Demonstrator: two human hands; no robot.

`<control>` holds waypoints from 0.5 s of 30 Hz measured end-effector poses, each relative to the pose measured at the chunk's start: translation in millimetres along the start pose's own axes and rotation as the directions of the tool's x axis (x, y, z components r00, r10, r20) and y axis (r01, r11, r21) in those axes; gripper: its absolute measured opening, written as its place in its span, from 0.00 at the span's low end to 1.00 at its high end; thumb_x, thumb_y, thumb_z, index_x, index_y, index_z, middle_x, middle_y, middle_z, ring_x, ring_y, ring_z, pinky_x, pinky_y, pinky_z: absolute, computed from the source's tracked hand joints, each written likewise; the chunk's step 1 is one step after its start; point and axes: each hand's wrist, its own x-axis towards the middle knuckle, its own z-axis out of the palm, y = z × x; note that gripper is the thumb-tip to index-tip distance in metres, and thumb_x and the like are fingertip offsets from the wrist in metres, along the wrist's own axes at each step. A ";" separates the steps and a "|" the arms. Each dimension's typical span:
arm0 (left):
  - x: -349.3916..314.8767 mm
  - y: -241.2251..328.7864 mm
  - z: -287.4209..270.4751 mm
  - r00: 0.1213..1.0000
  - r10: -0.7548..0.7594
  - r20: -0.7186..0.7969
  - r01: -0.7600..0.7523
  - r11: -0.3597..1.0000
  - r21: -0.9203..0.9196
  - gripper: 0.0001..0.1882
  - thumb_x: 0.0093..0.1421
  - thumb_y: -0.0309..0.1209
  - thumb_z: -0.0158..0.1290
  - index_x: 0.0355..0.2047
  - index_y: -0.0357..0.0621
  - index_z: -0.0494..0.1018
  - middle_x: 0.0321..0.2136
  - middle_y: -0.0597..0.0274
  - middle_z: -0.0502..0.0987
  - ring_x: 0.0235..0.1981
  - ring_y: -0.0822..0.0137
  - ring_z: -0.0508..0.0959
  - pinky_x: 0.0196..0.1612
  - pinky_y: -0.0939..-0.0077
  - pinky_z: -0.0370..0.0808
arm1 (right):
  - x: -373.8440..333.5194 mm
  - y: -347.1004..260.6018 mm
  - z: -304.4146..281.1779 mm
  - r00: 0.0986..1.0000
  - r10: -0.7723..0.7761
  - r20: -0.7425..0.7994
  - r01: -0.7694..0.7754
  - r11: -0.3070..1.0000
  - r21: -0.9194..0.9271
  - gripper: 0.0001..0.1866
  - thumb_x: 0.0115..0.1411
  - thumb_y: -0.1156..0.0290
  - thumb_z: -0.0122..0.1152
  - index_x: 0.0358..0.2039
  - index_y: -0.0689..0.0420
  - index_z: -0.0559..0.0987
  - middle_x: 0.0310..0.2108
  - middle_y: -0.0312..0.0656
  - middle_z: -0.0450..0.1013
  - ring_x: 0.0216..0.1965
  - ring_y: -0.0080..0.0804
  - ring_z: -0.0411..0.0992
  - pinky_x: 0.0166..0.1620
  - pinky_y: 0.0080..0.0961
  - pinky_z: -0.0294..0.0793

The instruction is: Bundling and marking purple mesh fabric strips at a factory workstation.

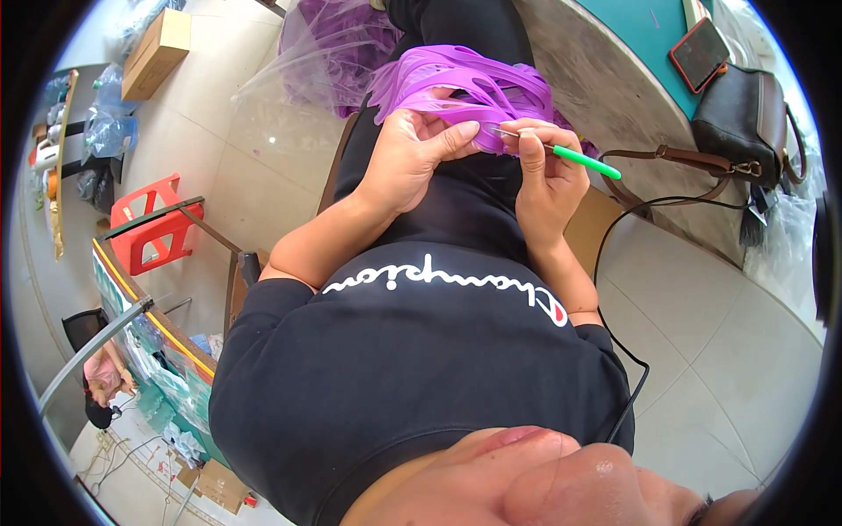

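Note:
A loose bundle of purple, rubbery-looking strips [456, 79] lies over my lap, its flat loops spread toward my knees. My left hand [412, 156] pinches the near edge of it between thumb and fingers, its thumb on top. In my right hand [554, 180] is a slim tool with a bright green handle [589, 163] and a thin metal shaft. The shaft points left, and its tip is at the purple piece beside my left thumb. Whether the tip is a blade, a point or a hook is too small to tell.
Beyond my left hand, a clear plastic bag [263, 83] holds more purple pieces. To the right, a green-topped table [627, 26] bears a phone [700, 55] and black handbag [741, 118]. A black cable [600, 263] hangs beside my right arm. A red stool [156, 226] stands left; another person [105, 375] sits farther off.

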 end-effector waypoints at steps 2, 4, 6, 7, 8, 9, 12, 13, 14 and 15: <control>0.1 -0.4 0.3 1.000 -0.007 -0.006 0.007 1.000 0.005 0.22 0.61 0.24 0.54 0.54 0.37 0.64 0.46 0.57 0.74 0.45 0.68 0.77 0.47 0.73 0.78 | -0.1 1.3 -1.0 1.000 -0.005 -0.012 0.005 1.000 -0.002 0.06 0.64 0.73 0.55 0.37 0.63 0.72 0.38 0.48 0.75 0.37 0.28 0.75 0.42 0.21 0.75; -0.3 0.7 1.6 1.000 -0.002 -0.002 0.002 1.000 0.004 0.22 0.61 0.24 0.55 0.54 0.37 0.64 0.45 0.57 0.74 0.45 0.68 0.77 0.47 0.73 0.78 | 0.5 6.1 -4.1 0.996 -0.066 0.061 0.073 0.990 -0.119 0.06 0.64 0.74 0.56 0.36 0.63 0.72 0.38 0.48 0.75 0.39 0.29 0.75 0.43 0.22 0.75; -0.2 1.1 2.1 1.000 0.002 0.002 -0.002 1.000 0.002 0.22 0.60 0.24 0.55 0.55 0.37 0.64 0.45 0.57 0.74 0.45 0.68 0.77 0.48 0.73 0.78 | 0.2 6.9 -3.1 0.996 -0.065 0.054 0.071 0.992 -0.108 0.06 0.64 0.74 0.56 0.36 0.63 0.72 0.38 0.48 0.75 0.39 0.29 0.75 0.44 0.22 0.75; -0.1 1.0 2.1 1.000 0.004 0.000 -0.004 1.000 0.002 0.22 0.60 0.24 0.55 0.54 0.37 0.64 0.45 0.57 0.74 0.45 0.68 0.77 0.47 0.73 0.78 | 0.0 7.1 -2.7 0.997 -0.064 0.048 0.068 0.993 -0.098 0.06 0.63 0.74 0.56 0.36 0.63 0.72 0.38 0.48 0.75 0.40 0.30 0.75 0.44 0.23 0.75; -0.3 0.9 1.9 1.000 0.006 -0.003 -0.006 1.000 0.002 0.22 0.60 0.24 0.55 0.54 0.37 0.64 0.45 0.58 0.74 0.45 0.68 0.77 0.47 0.73 0.78 | 0.0 6.8 -2.4 0.997 -0.063 0.049 0.068 0.993 -0.097 0.06 0.63 0.74 0.56 0.36 0.63 0.72 0.38 0.48 0.75 0.40 0.30 0.75 0.44 0.23 0.75; -0.5 0.7 1.6 1.000 0.006 -0.004 -0.006 1.000 0.002 0.22 0.60 0.24 0.55 0.54 0.37 0.64 0.45 0.58 0.74 0.45 0.68 0.77 0.47 0.73 0.78 | 0.1 6.1 -2.1 0.997 -0.055 0.049 0.059 0.994 -0.092 0.06 0.63 0.75 0.56 0.37 0.63 0.72 0.38 0.48 0.75 0.40 0.30 0.75 0.44 0.23 0.75; -0.4 0.0 1.2 1.000 0.012 -0.016 -0.012 1.000 0.003 0.23 0.60 0.24 0.56 0.54 0.36 0.64 0.45 0.58 0.74 0.45 0.68 0.77 0.47 0.73 0.78 | -0.2 5.8 -1.1 0.999 -0.036 0.041 0.039 0.997 -0.071 0.06 0.63 0.75 0.56 0.37 0.63 0.72 0.38 0.48 0.75 0.40 0.30 0.75 0.44 0.23 0.75; -0.4 -0.4 1.1 1.000 0.012 -0.019 -0.012 1.000 -0.001 0.23 0.60 0.24 0.56 0.54 0.36 0.64 0.45 0.57 0.74 0.45 0.68 0.77 0.47 0.73 0.78 | -0.4 5.9 -0.7 0.999 -0.025 0.031 0.026 0.998 -0.057 0.06 0.63 0.75 0.56 0.37 0.63 0.72 0.38 0.48 0.75 0.40 0.30 0.75 0.44 0.23 0.75; -0.4 -0.7 1.0 1.000 0.011 -0.021 -0.011 1.000 -0.005 0.23 0.60 0.25 0.56 0.54 0.35 0.64 0.45 0.57 0.74 0.45 0.67 0.77 0.47 0.73 0.78 | -0.8 6.0 -0.1 0.999 -0.025 0.032 0.027 0.998 -0.057 0.06 0.63 0.75 0.56 0.37 0.63 0.72 0.38 0.48 0.75 0.40 0.30 0.75 0.44 0.23 0.75; -0.5 -0.7 1.0 1.000 0.012 -0.021 -0.012 1.000 -0.006 0.23 0.60 0.25 0.56 0.54 0.35 0.64 0.45 0.57 0.74 0.45 0.67 0.77 0.47 0.73 0.78 | -1.2 6.2 0.6 0.999 -0.029 0.024 0.030 0.998 -0.061 0.05 0.63 0.75 0.57 0.36 0.64 0.73 0.38 0.49 0.76 0.40 0.31 0.75 0.44 0.24 0.75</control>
